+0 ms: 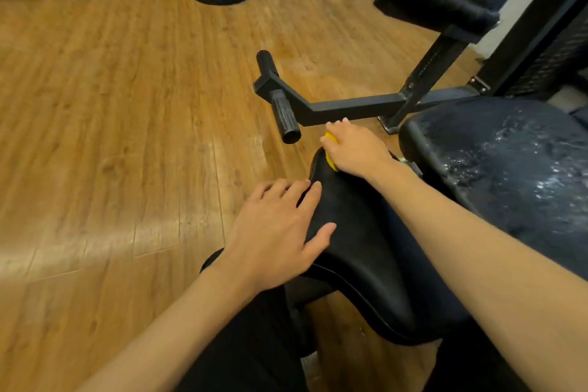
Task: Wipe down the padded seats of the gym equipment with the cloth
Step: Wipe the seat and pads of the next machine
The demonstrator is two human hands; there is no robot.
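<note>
Two hands were on the black padded seat [366,248], with the wipe at its far tip.
Right hand [356,149] pressed a yellow cloth [331,139] onto the narrow far end of the seat, its fingers [335,128] curled over the cloth. The cloth was mostly hidden beneath the palm, so how it was folded could not be told. Left hand [280,232] lay flat on the seat's near left edge, fingers released and straight, apparently steadying it. The step in hand looked like wiping this seat, whose middle and near part lay uncovered between the hands. Next, the cloth would probably need drawing back along the seat toward the body, with the left hand lifting clear. After that it could go to the worn, flaking pad [509,169] just beside the seat on the right.
</note>
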